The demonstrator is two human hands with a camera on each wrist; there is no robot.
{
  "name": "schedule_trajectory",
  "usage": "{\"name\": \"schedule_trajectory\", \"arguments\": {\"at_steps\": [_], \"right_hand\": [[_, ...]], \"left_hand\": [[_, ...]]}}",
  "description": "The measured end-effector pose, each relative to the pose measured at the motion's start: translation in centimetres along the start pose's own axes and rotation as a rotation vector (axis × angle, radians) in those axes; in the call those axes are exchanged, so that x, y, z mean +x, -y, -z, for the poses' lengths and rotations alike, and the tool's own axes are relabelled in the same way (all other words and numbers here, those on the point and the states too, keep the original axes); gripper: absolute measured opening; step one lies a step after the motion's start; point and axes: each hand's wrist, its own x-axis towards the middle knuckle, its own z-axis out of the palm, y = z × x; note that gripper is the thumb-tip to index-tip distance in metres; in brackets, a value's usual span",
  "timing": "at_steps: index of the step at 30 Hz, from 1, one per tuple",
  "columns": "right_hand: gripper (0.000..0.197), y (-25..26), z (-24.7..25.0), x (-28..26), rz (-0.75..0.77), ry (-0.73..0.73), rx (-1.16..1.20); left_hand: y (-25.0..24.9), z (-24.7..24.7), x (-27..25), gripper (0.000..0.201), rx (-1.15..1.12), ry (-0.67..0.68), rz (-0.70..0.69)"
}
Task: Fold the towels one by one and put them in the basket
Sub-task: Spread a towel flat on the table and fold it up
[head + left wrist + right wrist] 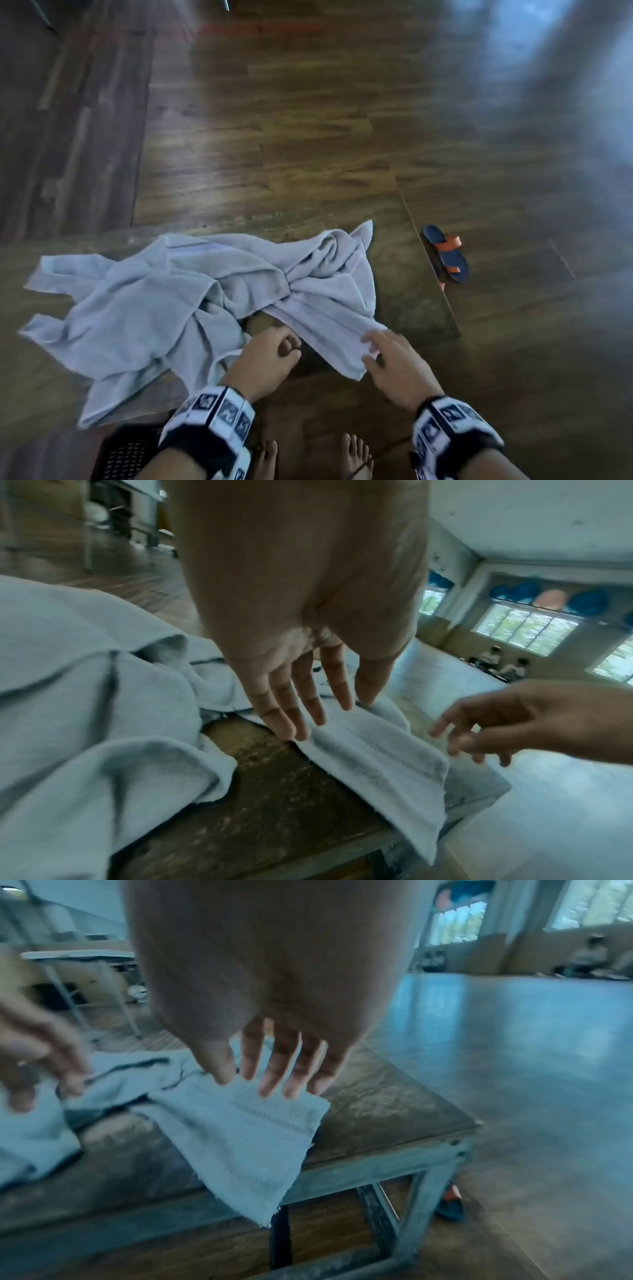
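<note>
Crumpled pale grey towels (pixel 178 294) heaped on low wooden table (pixel 411 301), spread from left edge to near-right corner; exact towel count unclear, heap tangled, at least two stitched border bands visible. One end of a towel hangs over near table edge (pixel 246 1164).

Left hand (pixel 263 356) in the gap between towel folds, fingers straight and relaxed, tips touching the towel end (pixel 369 750) per left wrist view; curled look in head view only. Nothing gripped. Right hand (pixel 394 363) over the same towel end, fingers spread and straight, tips at or just above fabric (pixel 274 1074); contact not certain, nothing grasped.

One dark mesh basket (pixel 126 452) on floor at near left, below table edge, partly hidden by left wrist; contents not visible. Two wrist bands with printed markers (pixel 212 421). Two bare feet (pixel 356 455) on wood floor. One blue-and-orange sandal (pixel 445 253) on floor just beyond table's right edge.

Head view only: basket, feet, full spread of heap. Right wrist view only: table's metal frame and leg (pixel 421 1191), white folding table (pixel 78 955) in background. Left wrist view only: windows (pixel 524 628) with blue and orange round shapes above, seated people (pixel 503 664) far off by the wall. Blurred in all three.
</note>
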Motion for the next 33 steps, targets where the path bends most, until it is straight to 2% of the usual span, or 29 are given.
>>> {"name": "schedule_trajectory", "arguments": {"at_steps": [3,4,5,7,9,11,14,15,16,18,21,22,24,26,28,29,31,33], "right_hand": [[0.056,-0.4,-4.2,3.4,0.069,-0.116,-0.275],[0.058,-0.3,-5.2,4.1,0.091,-0.161,-0.339],[0.052,-0.6,-6.2,4.7,0.120,-0.197,-0.384],[0.027,-1.1,-7.1,5.2,0.184,-0.293,-0.423],[0.011,-1.3,-6.8,5.4,0.273,-0.394,-0.317],[0.003,-0.9,-5.5,5.1,0.310,-0.461,-0.065],[0.009,1.1,-2.1,3.0,0.379,-0.624,0.179],[0.014,2.1,-0.5,2.2,0.407,-0.701,0.229],[0.016,3.1,1.2,1.3,0.426,-0.774,0.283],[0.015,5.1,4.7,-1.0,0.454,-0.887,0.377],[0.004,7.7,8.9,-4.2,0.517,-0.923,0.381],[0.012,8.3,9.8,-5.4,0.533,-0.907,0.363],[0.043,8.7,10.9,-8.0,0.567,-0.775,0.301],[0.060,8.4,11.5,-10.1,0.583,-0.687,0.084],[0.046,7.6,11.9,-11.4,0.565,-0.723,-0.102],[0.036,7.4,12.2,-11.9,0.567,-0.755,-0.120],[0.025,6.8,12.8,-12.7,0.598,-0.799,-0.093],[0.024,6.5,13.4,-13.5,0.624,-0.790,-0.038]], "left_hand": [[2.3,-3.1,4.2,0.025,0.143,-0.080,-0.154],[3.0,-3.8,5.3,0.032,0.202,-0.105,-0.173],[3.9,-4.7,6.3,0.040,0.273,-0.132,-0.204],[5.4,-6.1,7.2,0.048,0.409,-0.193,-0.217],[6.2,-6.5,7.9,0.036,0.525,-0.323,-0.283],[5.9,-5.9,8.2,0.022,0.519,-0.454,-0.340],[3.3,-3.7,6.3,0.020,0.374,-0.589,-0.482],[2.0,-2.8,5.2,0.013,0.292,-0.628,-0.526],[0.8,-2.1,4.0,0.004,0.183,-0.641,-0.566],[-2.1,-0.5,1.2,0.006,0.011,-0.611,-0.624],[-6.4,2.1,-2.5,0.006,-0.127,-0.664,-0.720],[-7.6,3.0,-3.7,0.013,-0.157,-0.703,-0.742],[-9.5,5.1,-6.0,0.035,-0.149,-0.720,-0.772],[-10.2,7.3,-7.9,0.050,0.048,-0.670,-0.780],[-10.2,9.0,-9.1,0.044,0.311,-0.611,-0.726],[-10.2,9.6,-9.6,0.037,0.376,-0.589,-0.713],[-10.2,10.5,-10.5,0.022,0.344,-0.558,-0.703],[-10.5,11.1,-11.7,0.012,0.261,-0.610,-0.723]]}}
